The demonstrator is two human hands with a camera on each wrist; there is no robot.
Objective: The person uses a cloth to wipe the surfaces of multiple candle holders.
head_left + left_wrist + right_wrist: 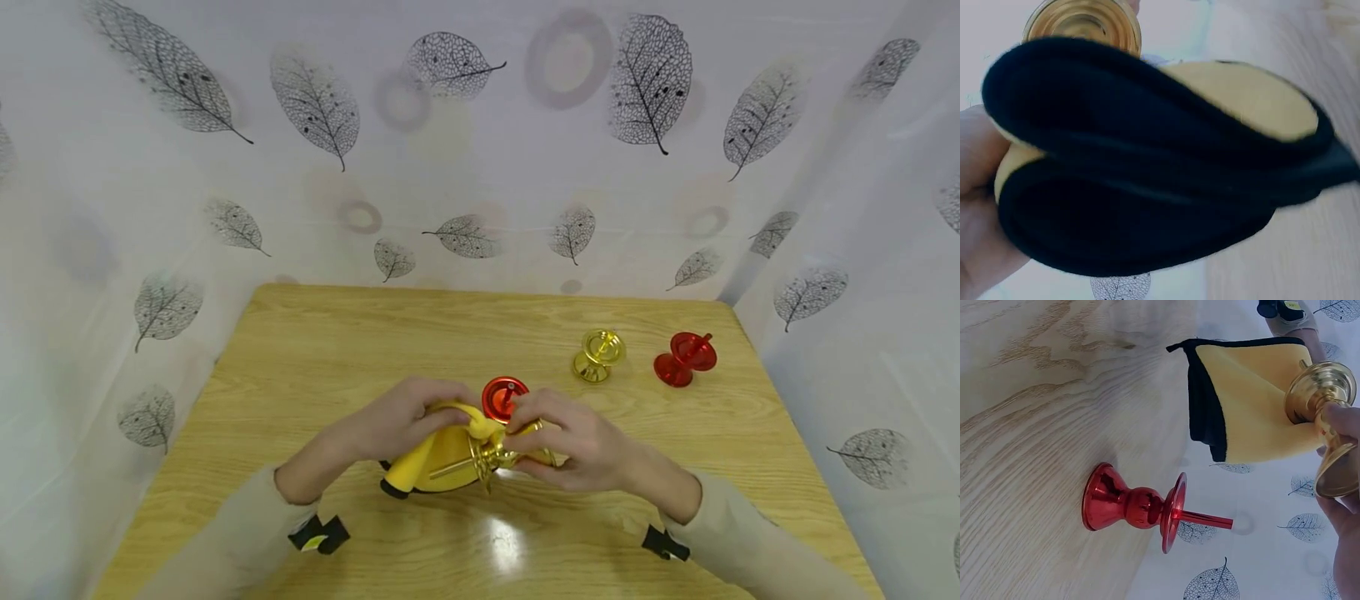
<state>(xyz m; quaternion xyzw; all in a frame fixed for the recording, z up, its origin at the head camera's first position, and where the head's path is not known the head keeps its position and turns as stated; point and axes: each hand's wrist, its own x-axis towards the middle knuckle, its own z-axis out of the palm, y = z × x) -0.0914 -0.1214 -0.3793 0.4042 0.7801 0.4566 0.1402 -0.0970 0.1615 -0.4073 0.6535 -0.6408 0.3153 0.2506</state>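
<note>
The left hand (pixel 408 417) grasps the yellow cloth (pixel 1254 394), and the right hand (pixel 573 437) grips the gold holder (pixel 1319 394), which is raised above the table (pixel 337 350), its dish against the cloth. The metal looks smooth, so the holder could slip if the right fingers loosen or the cloth pulls too hard. The cloth may also catch on the thin rod. The near red holder (pixel 498 404) stands just beyond the hands; a careless knuckle could tip it. The other two holders (pixel 592 368) stand farther off, so they seem safer. No brand or writing is readable; the green mark on the left wrist's black strap (pixel 330 535) is too small.
</note>
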